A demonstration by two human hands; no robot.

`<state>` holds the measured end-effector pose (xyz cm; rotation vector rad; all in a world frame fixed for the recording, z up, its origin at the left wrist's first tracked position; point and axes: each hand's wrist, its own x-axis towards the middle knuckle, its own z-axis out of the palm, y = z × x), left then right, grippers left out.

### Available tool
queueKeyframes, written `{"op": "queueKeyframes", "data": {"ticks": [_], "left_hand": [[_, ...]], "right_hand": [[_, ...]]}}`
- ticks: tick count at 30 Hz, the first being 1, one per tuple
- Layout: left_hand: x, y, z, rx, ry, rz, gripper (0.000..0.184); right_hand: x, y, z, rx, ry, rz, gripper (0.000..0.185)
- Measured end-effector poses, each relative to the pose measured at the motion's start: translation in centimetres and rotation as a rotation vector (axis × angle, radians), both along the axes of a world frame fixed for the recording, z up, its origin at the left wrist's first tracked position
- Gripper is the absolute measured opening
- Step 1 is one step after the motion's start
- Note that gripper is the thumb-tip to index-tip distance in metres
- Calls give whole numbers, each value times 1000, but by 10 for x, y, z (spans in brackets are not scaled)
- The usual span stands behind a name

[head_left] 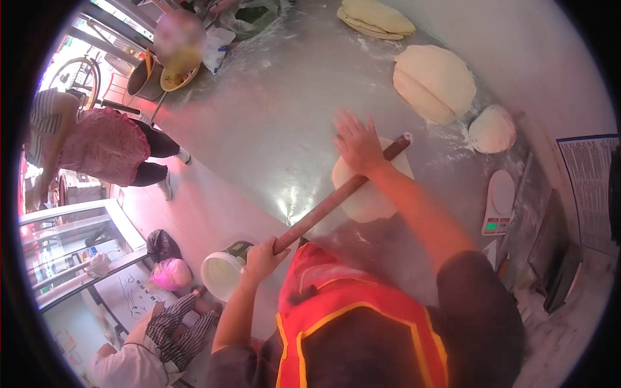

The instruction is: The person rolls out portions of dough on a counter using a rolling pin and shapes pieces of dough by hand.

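Observation:
My left hand (pixel 262 260) is closed around the lower end of a long wooden rolling pin (pixel 321 210), which slants up to the right. Its far end lies over a flat round of dough (pixel 370 200) on the metal table (pixel 278 123). Fingers spread and slightly blurred, my right hand (pixel 357 143) is at the upper left edge of that round. My right forearm passes above the pin; whether the palm touches the dough I cannot tell. Farther off lie a folded sheet of dough (pixel 375 18), a big flattened piece of dough (pixel 433 83) and a smaller dough ball (pixel 493 129).
At the right stands a white kitchen scale (pixel 499 202) with a lit display. A white bucket (pixel 221 275) is left of my left hand. One person (pixel 103 142) in a pink apron stands beyond the table; another person (pixel 152 343) is at lower left, near a glass case (pixel 84 249).

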<state>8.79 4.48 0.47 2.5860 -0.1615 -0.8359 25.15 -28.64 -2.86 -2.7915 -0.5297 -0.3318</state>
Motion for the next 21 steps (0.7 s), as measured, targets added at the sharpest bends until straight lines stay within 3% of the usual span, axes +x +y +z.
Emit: {"op": "queueKeyframes", "data": {"ticks": [2, 6, 9, 10, 15, 18, 21], "left_hand": [[7, 5, 1, 19, 36, -38, 37], [0, 10, -13, 27, 119, -75, 38], [26, 25, -8, -5, 148, -66, 38], [40, 32, -6, -12, 137, -45, 39], [87, 59, 3, 15, 111, 121, 44], [64, 48, 1, 19, 107, 57, 47], [23, 30, -5, -9, 110, -35, 46]], "right_hand": [[23, 10, 9, 61, -55, 56, 56], [-77, -40, -4, 45, 93, -40, 55], [-26, -12, -3, 32, 156, -43, 55], [1, 4, 7, -103, 168, -44, 54], [102, 52, -5, -13, -45, -49, 55], [43, 22, 1, -112, 37, 31, 53], [-56, -34, -4, -15, 157, 38, 50]]}}
